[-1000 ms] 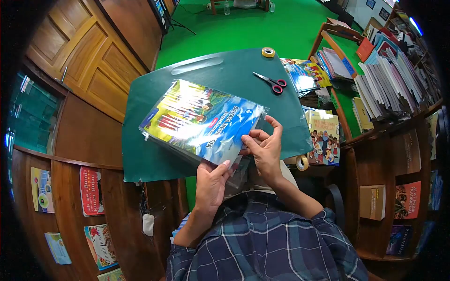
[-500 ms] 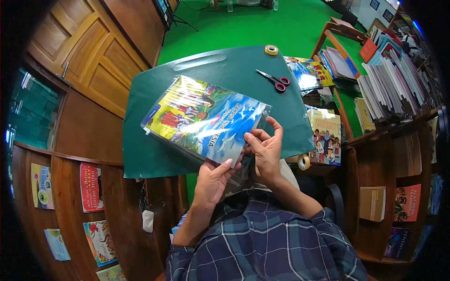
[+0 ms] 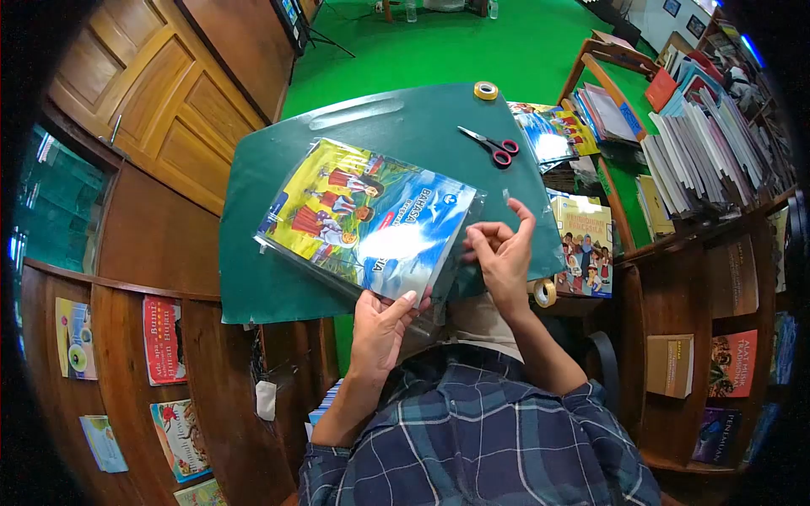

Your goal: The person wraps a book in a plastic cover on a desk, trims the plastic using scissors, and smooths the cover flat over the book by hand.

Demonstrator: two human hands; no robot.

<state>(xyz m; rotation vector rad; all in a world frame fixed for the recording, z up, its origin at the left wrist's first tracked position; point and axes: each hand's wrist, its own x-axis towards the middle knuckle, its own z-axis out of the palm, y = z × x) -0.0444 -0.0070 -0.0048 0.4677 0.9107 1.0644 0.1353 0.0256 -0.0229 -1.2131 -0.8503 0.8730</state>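
A schoolbook (image 3: 337, 202) titled "Bahasa Indonesia", inside a clear plastic cover (image 3: 474, 205), is tilted over the green table (image 3: 278, 160). My left hand (image 3: 381, 331) is closed on its near edge, thumb on top and fingers beneath. Just off the book's right edge, my right hand (image 3: 504, 257) has its fingers apart and partly curled. A small clear piece, apparently tape (image 3: 506, 195), is at its raised index fingertip. Red-handled scissors (image 3: 494, 147) lie slightly open beyond that hand, and a yellow tape roll (image 3: 485, 90) rests at the far edge.
Another tape roll (image 3: 545, 293) is at the right, beside a yellow book (image 3: 584, 244). More covered books (image 3: 544, 135) are stacked beyond it. Wooden shelves with books stand on both sides, with a crowded bookcase (image 3: 700, 160) at right. A wooden door (image 3: 169, 110) is at left.
My right hand has come off the book's corner and shifted right, its index finger lifted with the small clear piece. My left hand still holds the book, which has tilted slightly.
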